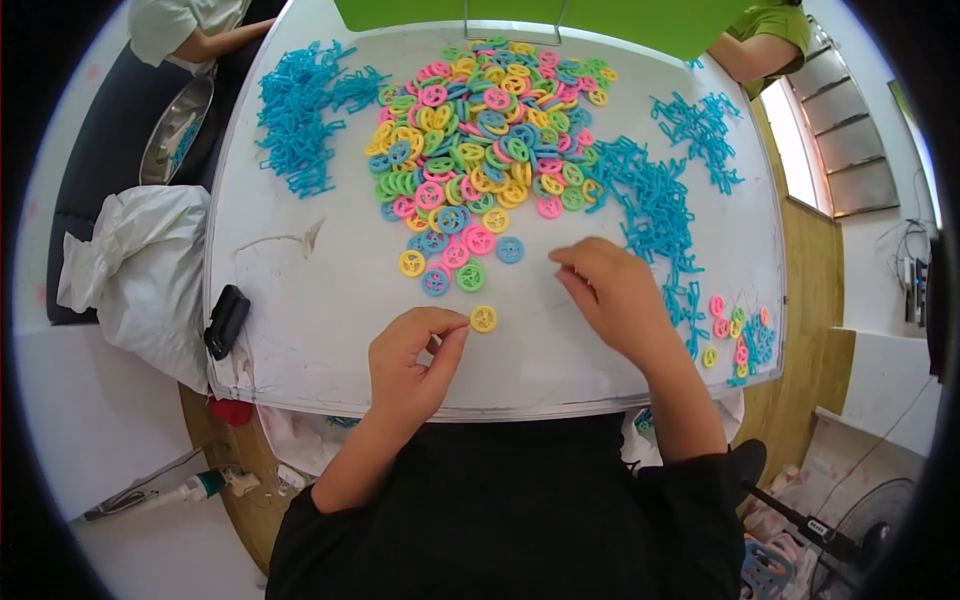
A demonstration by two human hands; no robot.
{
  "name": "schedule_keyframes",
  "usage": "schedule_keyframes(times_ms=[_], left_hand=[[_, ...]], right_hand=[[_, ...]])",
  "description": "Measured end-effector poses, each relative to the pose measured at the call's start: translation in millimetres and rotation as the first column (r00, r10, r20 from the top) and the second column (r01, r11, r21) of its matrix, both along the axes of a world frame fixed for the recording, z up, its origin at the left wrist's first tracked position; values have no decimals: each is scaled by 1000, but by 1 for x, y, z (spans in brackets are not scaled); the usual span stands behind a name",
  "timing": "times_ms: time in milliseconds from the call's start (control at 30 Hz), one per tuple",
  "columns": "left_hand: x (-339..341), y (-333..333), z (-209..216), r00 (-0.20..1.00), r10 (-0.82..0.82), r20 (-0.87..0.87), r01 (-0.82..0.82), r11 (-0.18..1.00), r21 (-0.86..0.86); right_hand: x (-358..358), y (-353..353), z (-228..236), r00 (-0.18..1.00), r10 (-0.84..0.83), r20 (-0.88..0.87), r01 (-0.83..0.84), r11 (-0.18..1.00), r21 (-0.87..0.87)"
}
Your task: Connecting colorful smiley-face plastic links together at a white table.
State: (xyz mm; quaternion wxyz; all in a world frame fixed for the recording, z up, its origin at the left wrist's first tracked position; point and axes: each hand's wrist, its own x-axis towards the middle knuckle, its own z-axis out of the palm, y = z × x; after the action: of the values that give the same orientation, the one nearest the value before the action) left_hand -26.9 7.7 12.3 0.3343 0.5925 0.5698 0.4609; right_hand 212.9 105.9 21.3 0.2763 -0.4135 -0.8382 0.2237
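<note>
My left hand [412, 358] is closed in a pinch on the rim of a yellow spoked plastic wheel [483, 319], held over the near middle of the white table. Further right, my right hand [612, 298] reaches forward with its thumb and forefinger slightly apart; I see nothing between them. Just left of its fingertips lies a loose blue wheel [510, 250]. Beyond both hands spreads a big heap of pink, yellow, green and blue wheels [480, 140]. Beside the right hand, a pile of thin blue plastic pieces [645, 205] stretches along the table.
More blue pieces lie at the far left [300, 110] and far right [700, 135]. A small mixed group of wheels [740, 335] sits at the right edge. A black case [228, 322] rests by the left edge. Two other people's arms [750, 58] are at the far corners.
</note>
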Motion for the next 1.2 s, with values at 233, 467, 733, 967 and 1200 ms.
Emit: schedule_keyframes(times_ms=[233, 467, 733, 967, 1200], left_hand=[[-10, -9, -7, 999, 49, 18, -48, 998, -34], [-9, -6, -6, 999, 10, 37, -8, 999, -41], [-11, -10, -13, 999, 22, 37, -20, 998, -53], [-6, -7, -13, 999, -1, 35, 2, 999, -54], [1, -5, -10, 1000, -16, 12, 16, 1000, -26]], right_hand=[[4, 48, -2, 949, -302, 86, 295, 952, 85], [-13, 6, -2, 937, 27, 348, -22, 1000, -19], [36, -8, -3, 899, -329, 288, 306, 944, 124], [91, -25, 15, 773, -548, 321, 563, 825, 54], [68, -20, -12, 765, -575, 291, 587, 808, 50]])
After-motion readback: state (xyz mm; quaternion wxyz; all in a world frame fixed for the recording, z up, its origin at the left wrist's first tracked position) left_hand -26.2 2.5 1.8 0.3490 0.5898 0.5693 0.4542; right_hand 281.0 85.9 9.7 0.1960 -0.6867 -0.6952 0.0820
